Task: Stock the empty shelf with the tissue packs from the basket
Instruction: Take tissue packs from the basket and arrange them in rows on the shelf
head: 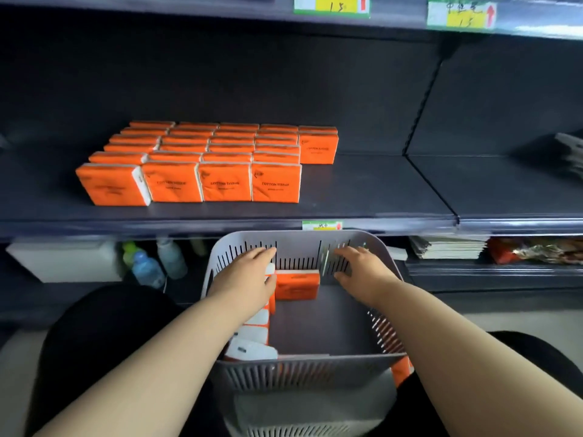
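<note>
Several orange tissue packs (202,159) stand in rows on the dark shelf (362,197), with one shorter row at the right end (318,146). Below the shelf a grey slotted basket (303,370) rests on my lap. Inside it, more packs line the left wall (255,339), and one orange pack (296,287) stands against the far wall. My left hand (246,279) reaches over the left row, fingers beside that far pack. My right hand (362,269) hovers just right of the pack with spread fingers, holding nothing.
Yellow and green price tags (331,4) hang on the shelf above. The lower shelf holds plastic bottles (148,266), a white box (63,260) and stacked booklets (448,247). Dark items lie at the far right of the main shelf (568,152).
</note>
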`<state>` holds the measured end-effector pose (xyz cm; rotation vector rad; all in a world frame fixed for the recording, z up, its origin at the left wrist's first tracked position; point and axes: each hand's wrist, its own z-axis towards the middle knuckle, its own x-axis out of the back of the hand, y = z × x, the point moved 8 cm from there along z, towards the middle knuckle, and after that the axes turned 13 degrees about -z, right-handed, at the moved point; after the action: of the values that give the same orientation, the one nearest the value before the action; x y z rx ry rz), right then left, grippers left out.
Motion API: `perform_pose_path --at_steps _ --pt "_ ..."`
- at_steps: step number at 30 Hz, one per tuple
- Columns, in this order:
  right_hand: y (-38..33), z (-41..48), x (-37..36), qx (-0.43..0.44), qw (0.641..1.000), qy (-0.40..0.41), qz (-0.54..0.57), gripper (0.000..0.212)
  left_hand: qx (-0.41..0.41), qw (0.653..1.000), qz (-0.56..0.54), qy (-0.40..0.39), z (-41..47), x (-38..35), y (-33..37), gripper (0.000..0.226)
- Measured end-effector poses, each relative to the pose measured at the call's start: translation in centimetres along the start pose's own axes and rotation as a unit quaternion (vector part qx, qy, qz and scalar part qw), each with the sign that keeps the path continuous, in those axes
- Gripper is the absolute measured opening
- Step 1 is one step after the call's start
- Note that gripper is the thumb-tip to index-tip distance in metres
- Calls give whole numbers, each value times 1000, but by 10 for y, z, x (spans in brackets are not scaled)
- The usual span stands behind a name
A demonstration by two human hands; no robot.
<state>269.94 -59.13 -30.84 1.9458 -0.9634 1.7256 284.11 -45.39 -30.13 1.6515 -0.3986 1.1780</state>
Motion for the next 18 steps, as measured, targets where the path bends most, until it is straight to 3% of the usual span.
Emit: perform_pose_path --at_steps 7,18 --pt "4 -11 -39 -12 998 -13 55 51 40 998 -41 -18 -11 -31 -17 52" --pt "14 3 -90 -33 994 -41 97 49 111 991 -13 -76 -14 -62 -67 46"
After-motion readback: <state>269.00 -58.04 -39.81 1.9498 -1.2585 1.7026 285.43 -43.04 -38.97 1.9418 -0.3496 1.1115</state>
